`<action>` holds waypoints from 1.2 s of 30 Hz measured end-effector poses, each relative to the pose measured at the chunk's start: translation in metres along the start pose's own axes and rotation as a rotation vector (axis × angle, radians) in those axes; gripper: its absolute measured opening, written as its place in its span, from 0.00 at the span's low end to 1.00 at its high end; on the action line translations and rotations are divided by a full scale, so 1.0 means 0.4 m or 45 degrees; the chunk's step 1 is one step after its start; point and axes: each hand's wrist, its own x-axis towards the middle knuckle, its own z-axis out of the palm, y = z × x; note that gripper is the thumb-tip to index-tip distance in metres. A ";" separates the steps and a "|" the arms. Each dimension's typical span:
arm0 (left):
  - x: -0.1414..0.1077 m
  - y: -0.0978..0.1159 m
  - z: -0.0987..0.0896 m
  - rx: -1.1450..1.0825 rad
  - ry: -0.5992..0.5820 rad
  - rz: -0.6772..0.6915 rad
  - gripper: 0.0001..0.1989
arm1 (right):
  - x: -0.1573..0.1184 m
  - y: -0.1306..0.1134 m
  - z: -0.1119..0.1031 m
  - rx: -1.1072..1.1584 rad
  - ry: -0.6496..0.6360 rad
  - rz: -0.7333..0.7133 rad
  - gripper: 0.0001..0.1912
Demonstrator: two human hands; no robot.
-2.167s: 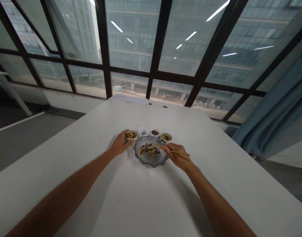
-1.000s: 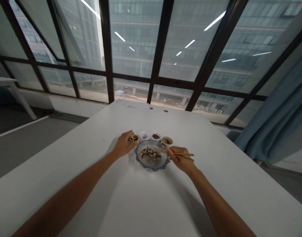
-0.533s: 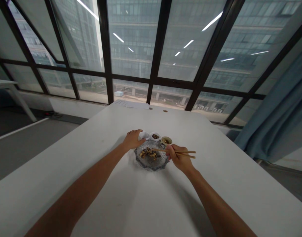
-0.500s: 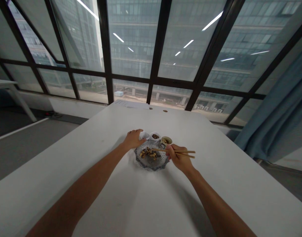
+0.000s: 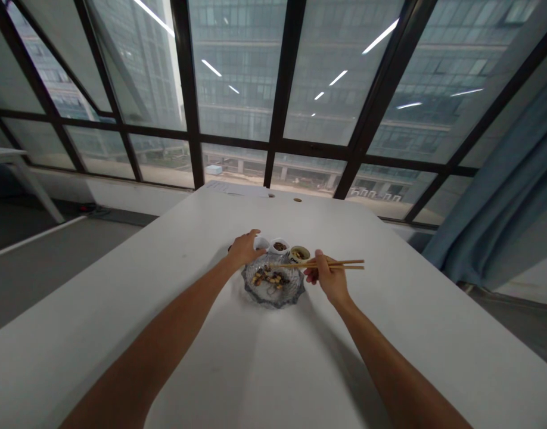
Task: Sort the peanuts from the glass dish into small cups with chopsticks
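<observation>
A clear glass dish point(image 5: 277, 298) with a scalloped rim holds mixed yellow and dark pieces point(image 5: 271, 277). Behind it stand three small bowls in a row: a white one point(image 5: 261, 243) at the left, a white one with dark bits point(image 5: 279, 246) in the middle, and a yellowish one point(image 5: 300, 254) with pale pieces. My left hand point(image 5: 245, 249) has its thumb and fingers apart around the side of the left bowl. My right hand point(image 5: 328, 279) grips wooden chopsticks point(image 5: 345, 264), whose tips are over the back of the dish.
Everything stands on a white table point(image 5: 202, 357). Papers point(image 5: 238, 189) lie at its far edge, near two round holes. Large windows rise beyond, with a blue curtain point(image 5: 492, 208) at the right and another white table point(image 5: 5, 156) at the far left.
My right hand has moved slightly right and turned, and the chopsticks' tips have shifted a little left and up over the dish. My left hand stays at the left bowl.
</observation>
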 end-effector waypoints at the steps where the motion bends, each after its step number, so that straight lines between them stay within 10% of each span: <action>1: -0.002 0.001 -0.003 -0.003 0.009 0.007 0.34 | 0.007 0.004 -0.002 0.086 0.053 0.062 0.31; 7: -0.008 0.007 -0.014 0.005 -0.011 0.004 0.34 | 0.022 0.006 -0.016 0.217 0.148 0.138 0.31; 17: -0.058 -0.093 -0.070 0.062 -0.104 -0.010 0.39 | -0.034 -0.052 -0.045 -0.690 -0.034 -0.597 0.31; 25: -0.122 -0.140 -0.080 -0.285 0.006 0.128 0.39 | -0.067 -0.065 0.034 -0.366 0.031 -0.674 0.25; 36: -0.132 -0.146 -0.056 -0.326 0.088 0.152 0.39 | -0.006 -0.068 0.155 -0.367 -0.291 -0.555 0.22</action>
